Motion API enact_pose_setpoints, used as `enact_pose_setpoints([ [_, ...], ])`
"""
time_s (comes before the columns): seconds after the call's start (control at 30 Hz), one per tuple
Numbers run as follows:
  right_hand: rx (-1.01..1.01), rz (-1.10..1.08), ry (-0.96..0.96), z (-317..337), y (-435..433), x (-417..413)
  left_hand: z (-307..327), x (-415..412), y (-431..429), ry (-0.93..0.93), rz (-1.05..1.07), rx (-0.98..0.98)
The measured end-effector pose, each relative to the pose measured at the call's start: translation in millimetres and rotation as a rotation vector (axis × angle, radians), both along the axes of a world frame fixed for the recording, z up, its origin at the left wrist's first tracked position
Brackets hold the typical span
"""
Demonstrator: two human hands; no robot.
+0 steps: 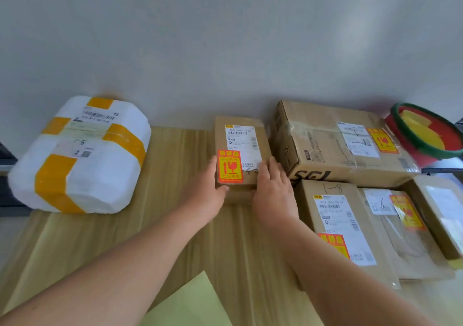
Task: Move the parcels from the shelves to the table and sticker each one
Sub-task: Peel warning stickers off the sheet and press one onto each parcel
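Pale wood-grain table (175,225) pushed up against a plain grey-white wall (225,37), parcels all over it. The one being handled is the small cardboard box (240,150), sitting on the table close to the wall, roughly in the middle.

The left hand (208,190) is flat against the box's left side with the thumb lying over the near top edge. The right hand (273,188) is flat against its right side, fingers straight. So both hands are uncurled and the box is sandwiched between them. On top of it there's a red and yellow fragile sticker (229,166) at the near left corner, overlapping a white shipping label (243,140).

Just right of the small box, nearly touching, is a big brown carton (333,145) with its own sticker. Right and nearer to the camera sits a flat box marked 1-8 (333,213), also stickered, right by the right wrist. Beyond that is a clear-wrapped parcel (400,238) and another box (441,213) at the frame edge. Further right still, past the carton, a red basket with a green rim (426,130) has yellow bits in it.

Well off to the left of the small box is a white foam parcel (80,155) strapped with yellow tape. A pale green sheet (190,305) lies between the forearms, nearest the camera
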State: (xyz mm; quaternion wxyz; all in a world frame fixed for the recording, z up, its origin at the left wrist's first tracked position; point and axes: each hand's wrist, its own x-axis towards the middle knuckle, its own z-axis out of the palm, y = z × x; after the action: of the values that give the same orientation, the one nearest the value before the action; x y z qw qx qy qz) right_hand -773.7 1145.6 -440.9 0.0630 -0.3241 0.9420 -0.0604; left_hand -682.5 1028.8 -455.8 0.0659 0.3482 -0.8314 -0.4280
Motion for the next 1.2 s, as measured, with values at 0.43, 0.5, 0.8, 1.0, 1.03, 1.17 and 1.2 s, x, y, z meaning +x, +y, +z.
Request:
enact_pose_setpoints([
  [0.43,-0.095,0.088,-0.028,26,-33,20,26,6,-22,-0.038,-0.159,-0.223],
  [0.5,-0.138,0.185,-0.061,39,-49,35,39,27,-39,-0.009,-0.18,-0.435],
  [0.8,-0.18,0.499,-0.212,45,-148,114,63,146,-166,-0.228,0.092,-0.752],
  [1.0,-0.06,0.503,-0.306,20,-182,151,33,191,-188,-0.373,0.269,-0.455],
  [1.03,-0.044,0.495,-0.306,17,-185,153,28,194,-190,-0.373,0.296,-0.401],
  [1.17,-0.03,0.441,-0.335,4,-192,155,11,199,-195,-0.265,0.351,-0.181],
  [1.2,-0.043,0.429,-0.352,2,-192,156,9,199,-193,-0.218,0.356,-0.14],
])
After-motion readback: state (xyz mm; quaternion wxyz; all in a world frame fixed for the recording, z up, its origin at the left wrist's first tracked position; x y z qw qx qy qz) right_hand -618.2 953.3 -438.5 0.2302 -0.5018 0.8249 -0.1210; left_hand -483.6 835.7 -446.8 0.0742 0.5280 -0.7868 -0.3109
